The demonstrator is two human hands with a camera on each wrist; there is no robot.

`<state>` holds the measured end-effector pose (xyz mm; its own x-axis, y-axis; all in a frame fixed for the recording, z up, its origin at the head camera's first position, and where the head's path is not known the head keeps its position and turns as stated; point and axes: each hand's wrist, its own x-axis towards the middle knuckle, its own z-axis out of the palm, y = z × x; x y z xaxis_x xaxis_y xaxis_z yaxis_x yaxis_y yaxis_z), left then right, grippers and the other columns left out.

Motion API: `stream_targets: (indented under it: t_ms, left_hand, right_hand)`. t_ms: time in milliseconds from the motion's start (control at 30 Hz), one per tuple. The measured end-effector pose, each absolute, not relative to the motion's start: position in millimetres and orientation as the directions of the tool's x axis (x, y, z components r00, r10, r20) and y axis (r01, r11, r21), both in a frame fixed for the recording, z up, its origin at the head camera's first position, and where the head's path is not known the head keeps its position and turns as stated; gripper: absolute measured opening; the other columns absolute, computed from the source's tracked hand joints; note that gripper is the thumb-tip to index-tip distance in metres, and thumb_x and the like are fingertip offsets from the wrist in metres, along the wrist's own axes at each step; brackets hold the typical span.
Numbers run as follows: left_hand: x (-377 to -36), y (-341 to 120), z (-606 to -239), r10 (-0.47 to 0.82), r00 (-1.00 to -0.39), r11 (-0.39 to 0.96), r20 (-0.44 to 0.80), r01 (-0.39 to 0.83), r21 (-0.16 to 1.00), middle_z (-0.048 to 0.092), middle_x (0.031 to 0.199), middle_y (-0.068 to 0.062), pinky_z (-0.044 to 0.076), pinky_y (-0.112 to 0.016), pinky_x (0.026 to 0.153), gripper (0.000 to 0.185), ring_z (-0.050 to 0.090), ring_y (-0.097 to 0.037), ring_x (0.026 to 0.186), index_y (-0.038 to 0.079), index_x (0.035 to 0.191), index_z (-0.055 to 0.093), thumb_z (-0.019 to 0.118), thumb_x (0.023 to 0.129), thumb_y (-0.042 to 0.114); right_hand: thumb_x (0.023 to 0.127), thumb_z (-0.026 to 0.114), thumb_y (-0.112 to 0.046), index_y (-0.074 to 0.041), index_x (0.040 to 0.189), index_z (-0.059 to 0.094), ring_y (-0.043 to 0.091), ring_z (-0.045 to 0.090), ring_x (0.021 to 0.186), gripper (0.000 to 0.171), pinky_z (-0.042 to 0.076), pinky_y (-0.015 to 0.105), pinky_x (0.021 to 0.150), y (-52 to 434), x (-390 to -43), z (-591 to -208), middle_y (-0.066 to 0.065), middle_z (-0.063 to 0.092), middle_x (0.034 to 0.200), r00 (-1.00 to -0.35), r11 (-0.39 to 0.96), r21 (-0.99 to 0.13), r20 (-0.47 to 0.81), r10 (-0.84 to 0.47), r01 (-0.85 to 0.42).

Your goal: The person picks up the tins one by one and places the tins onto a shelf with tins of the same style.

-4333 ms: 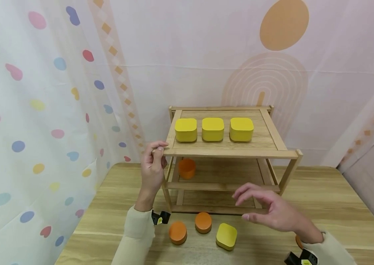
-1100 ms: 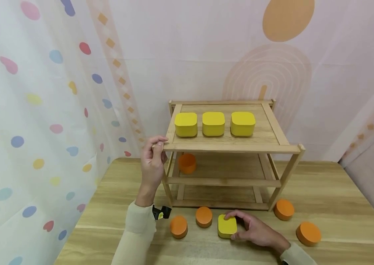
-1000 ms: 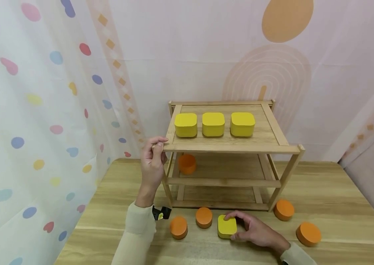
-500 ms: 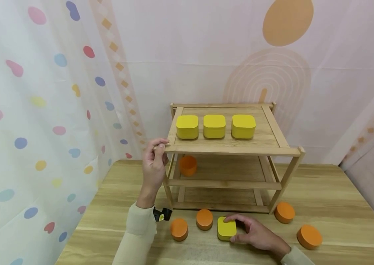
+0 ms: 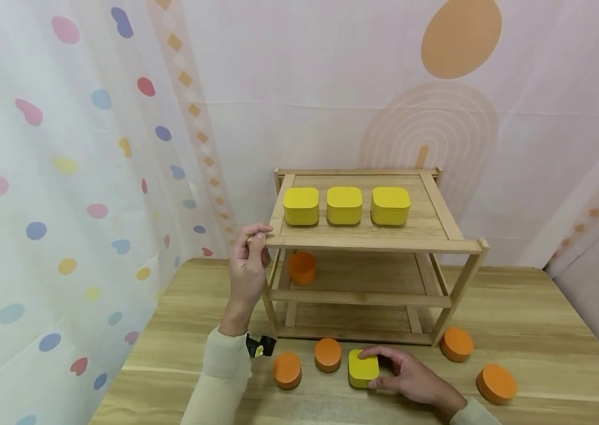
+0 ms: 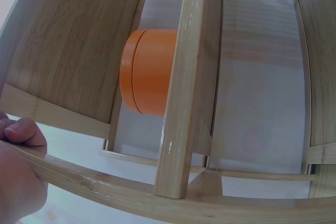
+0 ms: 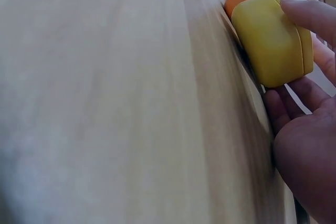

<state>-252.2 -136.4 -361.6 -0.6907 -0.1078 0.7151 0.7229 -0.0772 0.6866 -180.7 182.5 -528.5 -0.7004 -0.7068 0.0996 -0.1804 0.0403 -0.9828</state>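
At the upper left front corner of a wooden shelf rack (image 5: 363, 243), my left hand (image 5: 248, 265) grips the frame with curled fingers. The left wrist view shows its thumb (image 6: 26, 131) at the rail. On the table, my right hand (image 5: 411, 376) holds a square yellow tin (image 5: 363, 365) with rounded corners, thumb on the near side and fingers at the far side. In the right wrist view this yellow tin (image 7: 273, 40) shows a lid seam, and the fingers wrap its lidded end. Three similar yellow tins (image 5: 344, 206) stand in a row on the top shelf.
A round orange tin (image 5: 302, 268) stands on the middle shelf at the left. Two round orange tins (image 5: 328, 354) lie left of the held tin. Two more orange tins (image 5: 497, 383) are near the rack's right leg. A patterned curtain (image 5: 299, 88) hangs behind.
Over four seconds ago my right hand hovered open near the rack's front; it has since come down and taken hold of the yellow tin. Over the last second only the view tilts slightly.
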Motion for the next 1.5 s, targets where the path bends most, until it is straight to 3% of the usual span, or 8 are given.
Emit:
stream_targets:
  t_ms: [333, 567, 700, 967, 1267, 1500]
  left_hand:
    - [-251, -135, -363, -0.106, -0.701, -0.068, 0.705, 0.713, 0.698, 0.034, 0.056, 0.003, 0.028, -0.024, 0.045, 0.024, 0.03, -0.011, 0.046, -0.011, 0.106, 0.052, 0.041, 0.105, 0.01]
    - [-253, -135, -363, -0.098, -0.698, -0.081, 0.709, 0.716, 0.694, 0.034, 0.056, 0.004, 0.027, -0.024, 0.045, 0.024, 0.029, -0.011, 0.046, -0.012, 0.106, 0.052, 0.04, 0.105, 0.009]
    - [-253, -136, -363, -0.094, -0.689, -0.079, 0.718, 0.725, 0.685, 0.031, 0.056, 0.004, 0.026, -0.024, 0.044, 0.025, 0.027, -0.01, 0.045, -0.013, 0.106, 0.052, 0.04, 0.105, 0.01]
    - [-252, -136, -363, -0.085, -0.687, -0.077, 0.722, 0.727, 0.683, 0.03, 0.055, 0.002, 0.025, -0.025, 0.044, 0.026, 0.025, -0.011, 0.044, -0.013, 0.106, 0.051, 0.039, 0.105, 0.01]
    - [-251, -139, -364, -0.094, -0.693, -0.082, 0.715, 0.721, 0.688, 0.03, 0.055, 0.003, 0.025, -0.026, 0.044, 0.028, 0.025, -0.011, 0.045, -0.013, 0.107, 0.051, 0.04, 0.105, 0.012]
    - [-253, -138, -364, -0.088, -0.689, -0.08, 0.72, 0.725, 0.684, 0.031, 0.054, 0.003, 0.026, -0.025, 0.045, 0.028, 0.026, -0.011, 0.045, -0.013, 0.107, 0.051, 0.04, 0.105, 0.013]
  right_hand:
    - [0.095, 0.064, -0.011, -0.006, 0.137, 0.052, 0.006, 0.05, 0.124, 0.044, 0.043, 0.021, 0.1, 184, -182, -527, 0.024, 0.046, 0.144, -0.711, 0.074, -0.983, 0.067, -0.7, -0.166]
    - [0.097, 0.061, -0.005, 0.001, 0.138, 0.049, 0.01, 0.056, 0.116, 0.043, 0.049, 0.025, 0.094, 183, -181, -522, 0.032, 0.044, 0.14, -0.685, 0.003, -0.982, 0.129, -0.717, -0.188]
    - [0.097, 0.06, -0.006, -0.002, 0.138, 0.05, 0.011, 0.057, 0.116, 0.043, 0.05, 0.027, 0.094, 182, -182, -515, 0.029, 0.046, 0.14, -0.688, 0.018, -0.98, 0.125, -0.715, -0.198]
    - [0.097, 0.06, -0.003, -0.003, 0.134, 0.054, 0.012, 0.057, 0.118, 0.038, 0.049, 0.028, 0.096, 183, -183, -493, 0.026, 0.053, 0.136, -0.683, 0.024, -0.941, 0.228, -0.694, -0.338]
    - [0.095, 0.06, 0.002, -0.002, 0.132, 0.056, 0.01, 0.056, 0.12, 0.037, 0.047, 0.026, 0.099, 182, -184, -466, 0.016, 0.058, 0.133, -0.67, -0.003, -0.913, 0.301, -0.678, -0.407]
    - [0.093, 0.058, 0.008, 0.003, 0.13, 0.055, 0.01, 0.059, 0.117, 0.038, 0.051, 0.027, 0.094, 185, -184, -442, 0.004, 0.059, 0.133, -0.628, -0.067, -0.888, 0.373, -0.683, -0.454]
